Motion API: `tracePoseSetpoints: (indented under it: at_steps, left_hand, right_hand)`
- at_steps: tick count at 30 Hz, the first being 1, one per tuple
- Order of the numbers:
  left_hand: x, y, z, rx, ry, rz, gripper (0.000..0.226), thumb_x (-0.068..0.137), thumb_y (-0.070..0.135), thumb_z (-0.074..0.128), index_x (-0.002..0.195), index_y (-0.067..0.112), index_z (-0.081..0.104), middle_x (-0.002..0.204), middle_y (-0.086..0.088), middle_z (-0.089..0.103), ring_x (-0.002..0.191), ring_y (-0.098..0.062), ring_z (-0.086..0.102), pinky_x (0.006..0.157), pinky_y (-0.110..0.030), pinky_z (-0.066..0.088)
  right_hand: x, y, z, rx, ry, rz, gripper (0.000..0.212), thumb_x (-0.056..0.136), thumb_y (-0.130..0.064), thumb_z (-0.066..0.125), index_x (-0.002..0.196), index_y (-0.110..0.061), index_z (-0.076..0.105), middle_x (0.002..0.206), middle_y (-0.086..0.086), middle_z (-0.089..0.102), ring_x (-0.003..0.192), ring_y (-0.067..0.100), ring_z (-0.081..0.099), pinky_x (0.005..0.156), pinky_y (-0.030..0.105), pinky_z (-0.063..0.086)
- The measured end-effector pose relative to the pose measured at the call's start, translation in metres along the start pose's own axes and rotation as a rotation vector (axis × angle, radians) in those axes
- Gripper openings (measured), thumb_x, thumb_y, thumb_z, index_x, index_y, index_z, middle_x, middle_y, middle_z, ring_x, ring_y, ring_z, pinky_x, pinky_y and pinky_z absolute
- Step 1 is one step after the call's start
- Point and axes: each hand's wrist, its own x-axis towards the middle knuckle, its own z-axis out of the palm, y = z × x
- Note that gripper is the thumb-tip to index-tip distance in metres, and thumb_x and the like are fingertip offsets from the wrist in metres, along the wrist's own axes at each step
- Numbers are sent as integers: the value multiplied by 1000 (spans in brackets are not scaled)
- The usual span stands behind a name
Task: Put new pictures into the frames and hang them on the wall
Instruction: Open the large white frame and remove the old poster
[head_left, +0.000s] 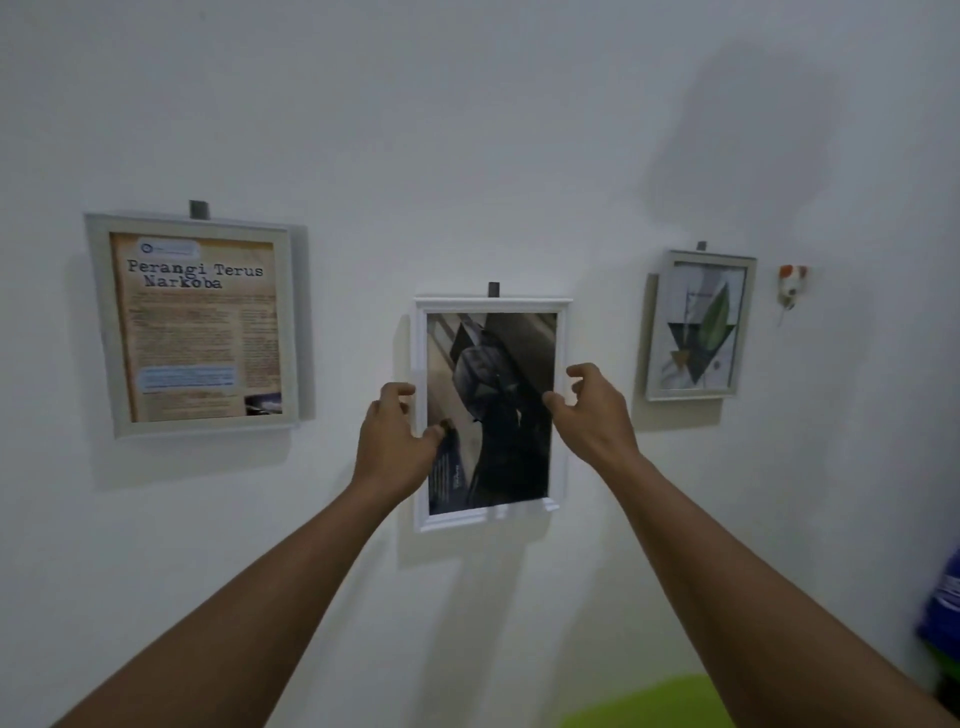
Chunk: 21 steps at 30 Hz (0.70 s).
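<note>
A white frame (491, 304) with a dark picture hangs against the white wall under a grey hook (493, 289). My left hand (397, 441) grips its left edge, thumb on the glass and fingers curled round the side. My right hand (592, 410) holds the right edge, thumb on the front, fingers curled at the frame's side. A pale frame with a text poster (195, 325) hangs at the left. Another pale frame with a leaf print (698, 327) hangs at the right.
A small orange and white object (790, 283) is fixed to the wall right of the leaf print. A blue thing (943, 613) sits at the right edge. A lime green surface (649, 706) lies below, between my arms.
</note>
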Motion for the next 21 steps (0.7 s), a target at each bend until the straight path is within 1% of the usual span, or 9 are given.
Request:
tracePoseSetpoints:
  at_steps: [3, 5, 8, 11, 13, 15, 18, 19, 21]
  left_hand:
    - [1, -4, 16, -14, 96, -34, 57, 87, 15, 70, 132, 21, 35, 133, -10, 50, 114, -29, 56, 95, -41, 52]
    - [0, -6, 22, -14, 136, -32, 56, 89, 11, 67, 134, 21, 35, 132, -10, 51, 113, -29, 57, 92, -38, 52]
    - [-1, -6, 29, -3, 154, 8, 55, 91, 6, 62, 137, 23, 36, 127, -8, 56, 107, -26, 60, 87, -33, 53]
    - [-3, -4, 31, 33, 166, 47, 58, 93, 2, 57, 143, 25, 37, 130, -7, 57, 108, -25, 60, 94, -39, 53]
    - [-4, -2, 29, 22, 185, 49, 62, 94, 0, 56, 147, 26, 36, 134, -5, 55, 112, -23, 59, 96, -36, 51]
    - [-6, 0, 25, 17, 198, 53, 65, 94, 1, 55, 149, 28, 34, 133, -5, 55, 108, -19, 59, 89, -26, 50]
    - [-10, 1, 17, -12, 205, 46, 68, 94, 4, 57, 149, 35, 32, 118, -2, 57, 92, -12, 60, 68, -8, 47]
    - [-13, 2, 13, -26, 209, 39, 67, 94, 5, 58, 148, 36, 33, 114, -1, 56, 90, -11, 59, 62, -6, 46]
    - [-24, 2, 4, -67, 218, 31, 65, 93, 7, 60, 146, 35, 37, 111, -1, 57, 90, -15, 60, 59, -7, 46]
  right_hand:
    - [14, 27, 1, 36, -44, 29, 58, 93, -34, 64, 143, -19, 38, 140, 10, 51, 122, 29, 55, 97, 38, 49]
    - [22, 39, 6, 75, -95, 34, 58, 94, -31, 65, 143, -19, 37, 140, 10, 51, 122, 29, 55, 96, 37, 49]
    - [30, 52, 19, 160, -161, 17, 49, 94, -25, 65, 136, -19, 41, 131, 8, 57, 114, 28, 59, 86, 31, 50]
    - [35, 61, 27, 195, -141, -17, 46, 93, -16, 65, 132, -23, 42, 124, 7, 58, 109, 27, 61, 85, 32, 50]
    - [37, 64, 28, 200, -136, -51, 49, 93, -12, 64, 133, -25, 40, 122, 8, 58, 106, 27, 61, 86, 34, 52]
    - [36, 65, 24, 231, -129, -78, 52, 94, -11, 63, 135, -28, 37, 118, 5, 58, 100, 23, 61, 83, 32, 52]
    - [29, 63, 14, 292, -136, -97, 52, 97, -12, 59, 139, -30, 36, 103, -6, 56, 82, 7, 59, 69, 16, 48]
    - [25, 61, 11, 305, -142, -104, 52, 97, -12, 59, 140, -30, 36, 99, -9, 57, 79, 5, 59, 64, 13, 46]
    - [16, 56, 6, 350, -153, -107, 53, 97, -12, 60, 141, -30, 37, 96, -10, 60, 81, 8, 63, 60, 13, 48]
